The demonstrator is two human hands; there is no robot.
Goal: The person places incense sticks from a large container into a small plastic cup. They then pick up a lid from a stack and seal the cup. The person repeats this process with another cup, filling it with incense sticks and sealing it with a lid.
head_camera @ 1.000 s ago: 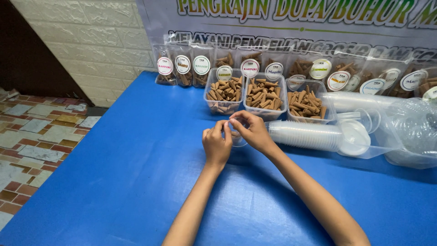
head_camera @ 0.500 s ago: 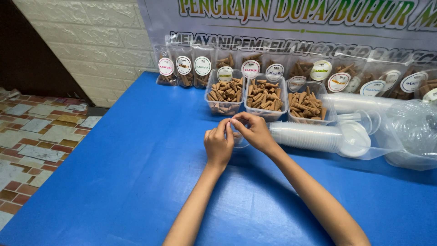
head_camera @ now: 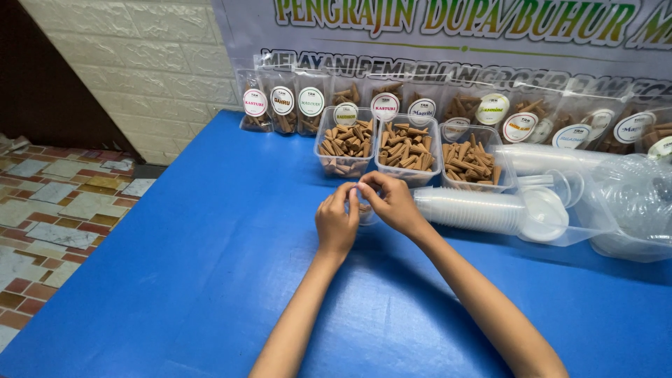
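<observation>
My left hand (head_camera: pixel 336 222) and my right hand (head_camera: pixel 393 203) meet over a small clear plastic cup (head_camera: pixel 365 213) that stands on the blue table (head_camera: pixel 210 266). Fingers of both hands curl around the cup's rim, hiding most of it; a few brown pieces show inside. Just beyond the hands stand three clear tubs of brown incense cones: left tub (head_camera: pixel 345 143), middle tub (head_camera: pixel 407 147), right tub (head_camera: pixel 472 159).
A sleeve of stacked clear cups (head_camera: pixel 476 208) lies on its side to the right, with bagged lids (head_camera: pixel 630 203) beyond. Labelled packets of cones (head_camera: pixel 283 105) line the back under a banner. The table's left edge drops to a tiled floor (head_camera: pixel 56 217).
</observation>
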